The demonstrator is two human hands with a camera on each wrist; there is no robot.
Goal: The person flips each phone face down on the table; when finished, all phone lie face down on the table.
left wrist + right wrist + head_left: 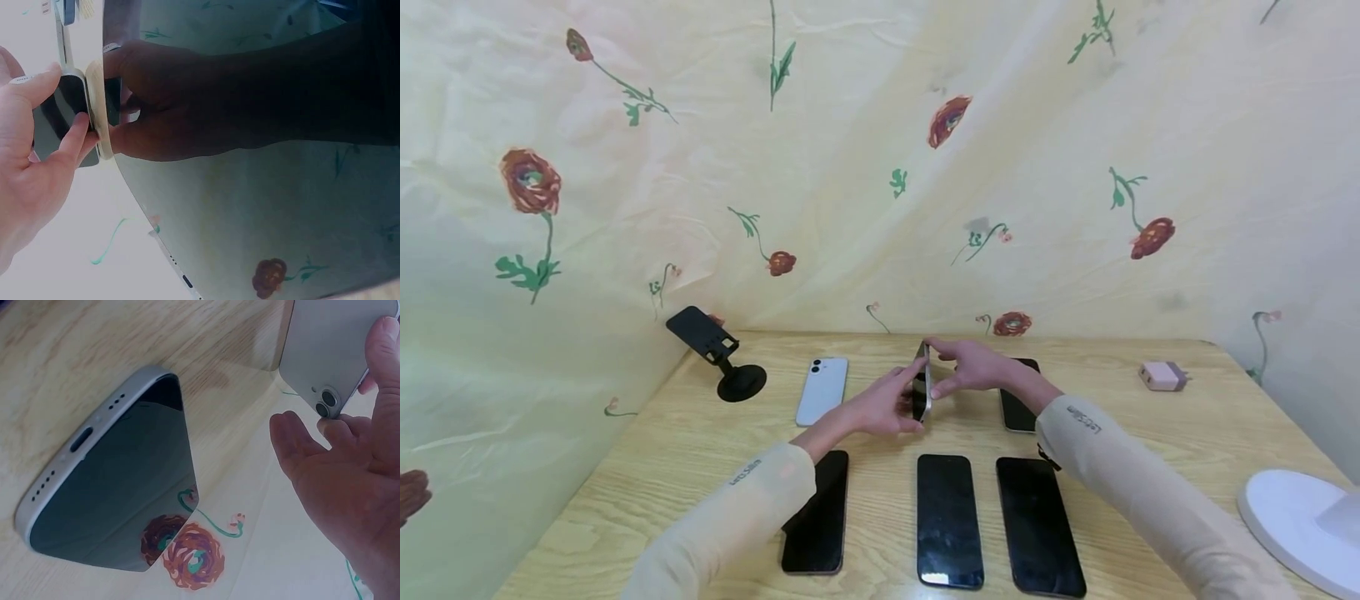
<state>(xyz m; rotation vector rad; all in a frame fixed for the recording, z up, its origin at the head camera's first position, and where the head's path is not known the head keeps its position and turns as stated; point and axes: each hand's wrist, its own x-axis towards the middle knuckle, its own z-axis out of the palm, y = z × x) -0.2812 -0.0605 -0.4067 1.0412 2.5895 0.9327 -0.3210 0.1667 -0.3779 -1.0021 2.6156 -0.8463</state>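
Phone (pixel 922 383) stands on edge above the table (pixel 1150 425), mid-back, between my hands. L to R: black stand (pixel 718 354) by the wall, white phone (pixel 822 390) face down, then my left hand (pixel 883 408), fingers pinching the upright phone's lower end. My right hand (pixel 973 367) pinches its top edge w/ thumb and fingers. Dark phone (pixel 1017 408) lies behind my right wrist. Front row: three black phones (pixel 949 521) face up. Far right: pink charger (pixel 1162 376), white round base (pixel 1296 525).
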